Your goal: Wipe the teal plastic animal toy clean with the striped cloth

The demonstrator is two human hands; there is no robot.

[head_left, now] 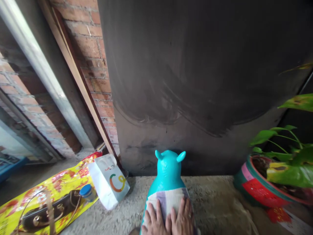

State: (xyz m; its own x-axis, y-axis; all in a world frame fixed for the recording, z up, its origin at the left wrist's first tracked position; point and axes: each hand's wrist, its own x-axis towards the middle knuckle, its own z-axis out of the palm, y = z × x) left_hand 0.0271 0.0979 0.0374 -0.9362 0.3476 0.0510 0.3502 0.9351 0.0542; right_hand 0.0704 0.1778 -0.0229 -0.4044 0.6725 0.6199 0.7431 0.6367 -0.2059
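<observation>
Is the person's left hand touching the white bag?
No, the left hand lies on the cloth over the turquoise toy, apart from the bag.

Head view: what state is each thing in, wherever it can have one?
Left hand: flat on the cloth, fingers extended
Right hand: the same
Cloth: draped over the toy
Turquoise toy: upright
Jar: blue lid on
Handbag: lying on the yellow sheet; open or closed, unclear
Plant: potted, some leaf yellowing
Dark panel: streaked with curved smears
</observation>
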